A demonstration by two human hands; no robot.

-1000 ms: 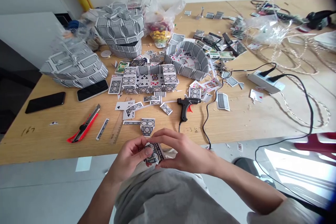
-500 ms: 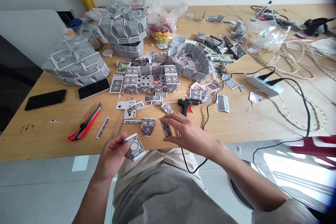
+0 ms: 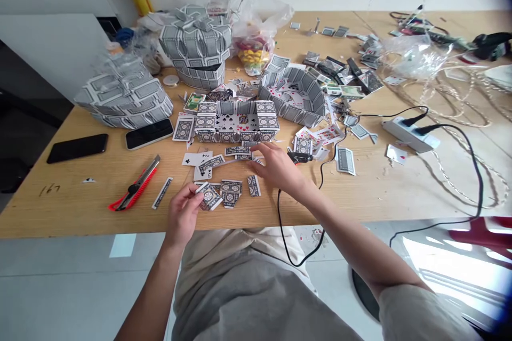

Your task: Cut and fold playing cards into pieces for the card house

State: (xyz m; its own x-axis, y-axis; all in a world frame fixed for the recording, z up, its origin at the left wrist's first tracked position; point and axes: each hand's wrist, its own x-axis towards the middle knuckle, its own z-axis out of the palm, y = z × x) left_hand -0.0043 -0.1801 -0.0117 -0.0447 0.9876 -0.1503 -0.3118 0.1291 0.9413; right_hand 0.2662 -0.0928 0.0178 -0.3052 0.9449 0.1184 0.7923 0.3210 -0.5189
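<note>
Between the thumb and fingers of my left hand (image 3: 184,213) is a folded patterned playing card (image 3: 210,197), held low over the table's front edge. My right hand (image 3: 278,168) reaches over several small cut card strips (image 3: 235,151), thumb and fingers apart around one of them. It partly covers the black glue gun (image 3: 301,157). A small card piece (image 3: 253,185) lies on the wood below this hand. Beside it rests a folded card piece (image 3: 231,193). Behind the strips stands a rectangular box made of playing cards (image 3: 238,137).
A red utility knife (image 3: 136,184) and two phones (image 3: 78,148) lie at the left. Large card-built baskets (image 3: 196,42) stand behind, with an open card tray (image 3: 294,106) right of them. A power strip (image 3: 412,135) with black cables and loose rope lies at the right.
My right hand has put its small card piece down on the table and moved forward to the cut strips. My left hand, still holding its folded card, has shifted slightly forward.
</note>
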